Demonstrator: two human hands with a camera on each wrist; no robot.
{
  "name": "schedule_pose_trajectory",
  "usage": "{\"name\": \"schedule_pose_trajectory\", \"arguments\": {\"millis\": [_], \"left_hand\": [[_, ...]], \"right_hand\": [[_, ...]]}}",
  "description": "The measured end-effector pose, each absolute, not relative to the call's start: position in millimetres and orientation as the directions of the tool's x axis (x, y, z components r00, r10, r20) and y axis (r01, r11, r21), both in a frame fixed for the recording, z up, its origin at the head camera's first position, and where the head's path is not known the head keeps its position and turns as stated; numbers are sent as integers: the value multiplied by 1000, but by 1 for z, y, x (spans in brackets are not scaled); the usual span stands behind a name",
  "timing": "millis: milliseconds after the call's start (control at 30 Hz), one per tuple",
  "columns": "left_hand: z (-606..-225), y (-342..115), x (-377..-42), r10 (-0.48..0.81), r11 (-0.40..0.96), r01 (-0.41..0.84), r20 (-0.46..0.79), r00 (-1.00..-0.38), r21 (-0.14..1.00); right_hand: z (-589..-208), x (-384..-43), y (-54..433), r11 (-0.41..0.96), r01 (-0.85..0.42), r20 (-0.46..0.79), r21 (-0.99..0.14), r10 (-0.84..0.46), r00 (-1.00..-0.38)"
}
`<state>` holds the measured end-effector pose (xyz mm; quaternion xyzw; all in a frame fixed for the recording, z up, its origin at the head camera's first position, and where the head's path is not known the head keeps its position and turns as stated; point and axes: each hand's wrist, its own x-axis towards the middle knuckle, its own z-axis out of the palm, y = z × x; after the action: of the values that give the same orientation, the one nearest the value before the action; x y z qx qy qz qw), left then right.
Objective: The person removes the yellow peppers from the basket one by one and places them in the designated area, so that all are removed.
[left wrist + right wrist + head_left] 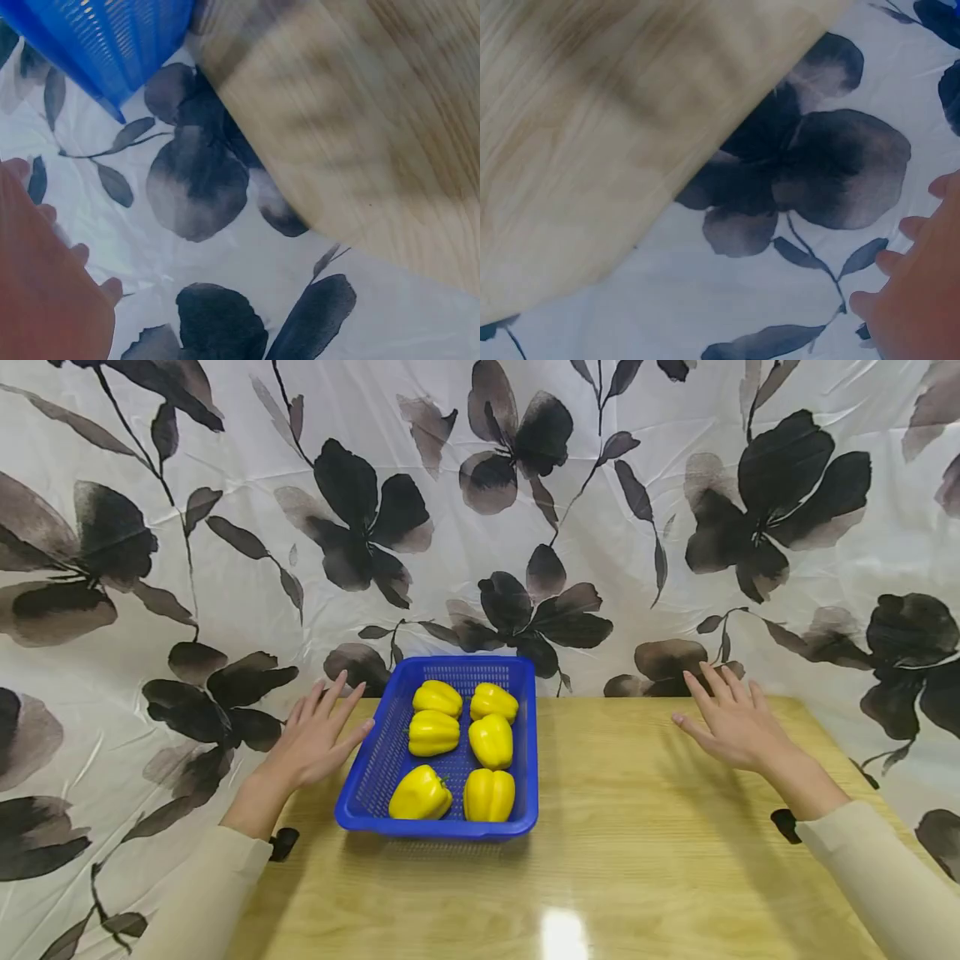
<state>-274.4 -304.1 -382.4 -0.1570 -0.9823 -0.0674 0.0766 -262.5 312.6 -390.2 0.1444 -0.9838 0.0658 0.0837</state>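
Note:
A blue plastic basket with perforated walls sits left of the middle of the table. Several yellow bell peppers lie in it, in two rough columns. Beside the basket's left wall is my left hand, fingers spread and straight, holding nothing; its thumb tip overlaps the rim in the head view. My right hand hovers over the right part of the table, well apart from the basket, its fingers likewise spread and nothing in them. In the left wrist view, a corner of the basket shows past the left hand.
The light wooden table ends at a far edge against a white cloth printed with dark flowers. That cloth also hangs along both sides. A dark band shows at each wrist, and a bright reflection lies near the table's front.

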Motion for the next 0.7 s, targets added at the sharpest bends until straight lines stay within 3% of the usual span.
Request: {"name": "schedule_pose_trajectory", "arguments": {"millis": [700], "left_hand": [[-381, -296, -256, 362, 884, 406, 212, -908, 230]], "right_hand": [[-376, -237, 289, 889, -404, 211, -214, -362, -908]]}}
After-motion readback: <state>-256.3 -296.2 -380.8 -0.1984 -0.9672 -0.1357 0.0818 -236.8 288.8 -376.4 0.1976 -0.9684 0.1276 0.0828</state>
